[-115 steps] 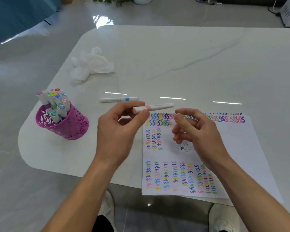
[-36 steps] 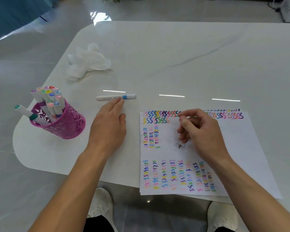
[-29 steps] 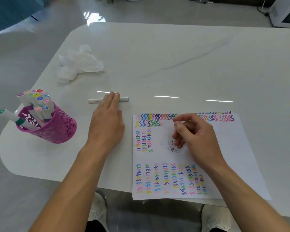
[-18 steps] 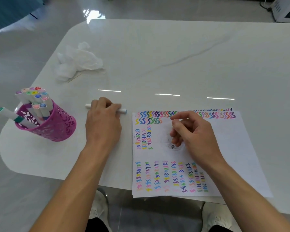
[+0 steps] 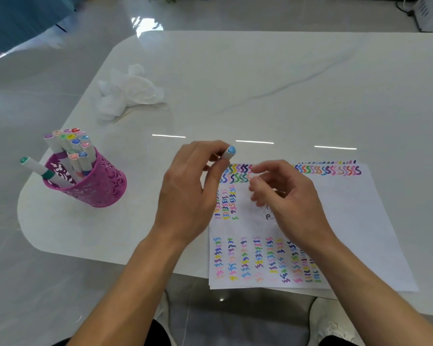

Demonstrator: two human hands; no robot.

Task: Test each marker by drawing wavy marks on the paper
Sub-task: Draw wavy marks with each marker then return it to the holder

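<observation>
My left hand [image 5: 188, 188] grips a white marker with a light blue cap [image 5: 230, 152], lifted off the table; only the capped end shows past my fingers. My right hand [image 5: 288, 198] hovers over the paper [image 5: 348, 221] with loosely curled fingers and holds nothing, close to the marker's cap. The paper carries rows of coloured wavy marks along its top edge, left side and bottom. A purple mesh pen holder [image 5: 95, 183] at the left contains several capped markers, and a green-capped marker [image 5: 39, 169] leans out of it to the left.
A crumpled white tissue [image 5: 128, 92] lies at the back left of the white marble table [image 5: 285, 83]. The table's rounded near-left corner and front edge are close to the paper's lower edge. The floor shows below.
My left hand reached to the blue-capped marker on the table, closed on it and lifted it toward the paper. My right hand rose off the paper and opened somewhat.
</observation>
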